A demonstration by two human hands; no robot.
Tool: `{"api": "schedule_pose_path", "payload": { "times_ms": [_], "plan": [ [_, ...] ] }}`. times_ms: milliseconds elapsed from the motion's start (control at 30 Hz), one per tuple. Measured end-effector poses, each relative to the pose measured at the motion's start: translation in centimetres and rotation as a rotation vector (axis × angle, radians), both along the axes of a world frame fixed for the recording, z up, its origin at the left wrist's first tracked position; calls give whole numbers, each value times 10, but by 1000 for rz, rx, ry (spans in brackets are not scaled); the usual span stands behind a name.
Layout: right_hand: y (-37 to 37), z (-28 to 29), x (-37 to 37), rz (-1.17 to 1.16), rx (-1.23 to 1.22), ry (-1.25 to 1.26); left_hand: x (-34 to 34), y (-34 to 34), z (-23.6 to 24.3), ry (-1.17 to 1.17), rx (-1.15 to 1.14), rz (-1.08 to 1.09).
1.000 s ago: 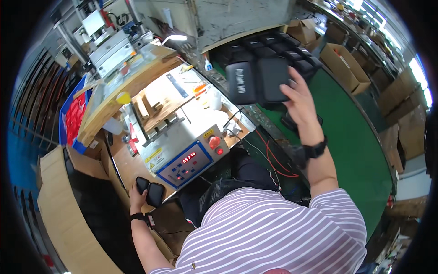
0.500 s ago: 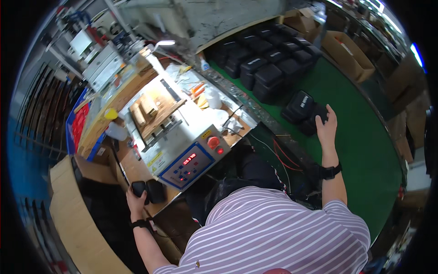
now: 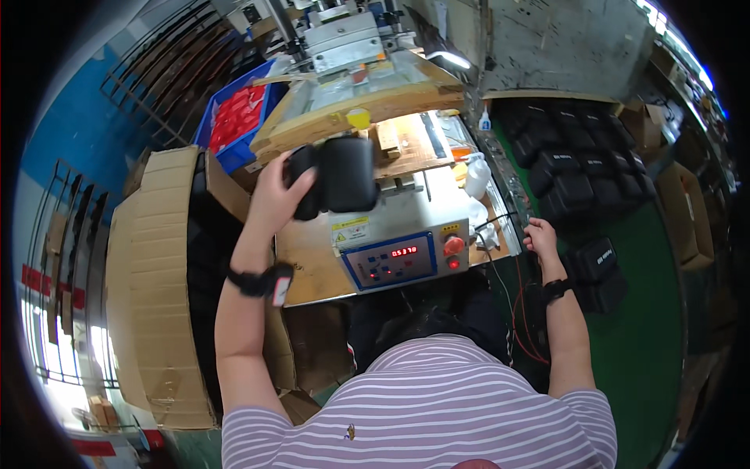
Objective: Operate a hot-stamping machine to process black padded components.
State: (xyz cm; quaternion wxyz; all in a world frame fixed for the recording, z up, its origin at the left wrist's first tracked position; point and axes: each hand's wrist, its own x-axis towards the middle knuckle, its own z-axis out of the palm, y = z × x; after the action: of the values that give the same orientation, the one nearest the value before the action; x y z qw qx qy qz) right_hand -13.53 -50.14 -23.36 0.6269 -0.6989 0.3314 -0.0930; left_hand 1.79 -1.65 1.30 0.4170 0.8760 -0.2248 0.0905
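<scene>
My left hand (image 3: 277, 191) is raised over the left side of the press machine and grips a black case (image 3: 349, 176). Two boxy black parts show side by side in this grip; I cannot tell whether they are joined. The case covers part of the wooden fixture (image 3: 414, 152) on the machine. Nothing shows in my right hand (image 3: 541, 238), whose fingers are loosely bent with a gap before the thumb. It hovers past the right edge of the bench, near a black case (image 3: 595, 259) on the green surface.
A control panel (image 3: 391, 262) with a red display and a red knob (image 3: 453, 245) faces me. Black cases (image 3: 562, 168) stand in rows at right. An open cardboard box (image 3: 160, 289) stands at left, beside a blue bin (image 3: 205, 117) of red items. White bottles (image 3: 477, 176) stand behind the knob.
My left hand has lifted the black case from low beside the machine to above its left side. My right hand has drawn back from the cases at right, its fingers curling. The view has turned left.
</scene>
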Motion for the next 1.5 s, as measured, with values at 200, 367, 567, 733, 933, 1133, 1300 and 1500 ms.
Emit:
{"api": "schedule_pose_path", "payload": {
  "times_ms": [200,367,567,733,933,1133,1300,1500],
  "plan": [
    [-6,2,-2,-56,208,15,49,-95,2,-250,362,-55],
    [-3,3,-3,-46,191,2,78,-139,-25,-162,563,-63],
    [-6,4,-4,-41,186,7,70,-143,-4,184,794,-265],
    [-5,-9,4,-33,190,-6,6,-106,-19,-79,489,-514],
    [-23,-26,-4,12,153,-42,-64,-17,-46,-25,-219,-466],
    [-17,-20,-2,8,76,4,-60,139,-177,214,96,304],
    [-19,-14,0,-2,84,49,-40,278,-259,398,252,725],
    [-13,-3,0,-67,18,107,-8,367,-323,414,381,1059]
  ]
}}
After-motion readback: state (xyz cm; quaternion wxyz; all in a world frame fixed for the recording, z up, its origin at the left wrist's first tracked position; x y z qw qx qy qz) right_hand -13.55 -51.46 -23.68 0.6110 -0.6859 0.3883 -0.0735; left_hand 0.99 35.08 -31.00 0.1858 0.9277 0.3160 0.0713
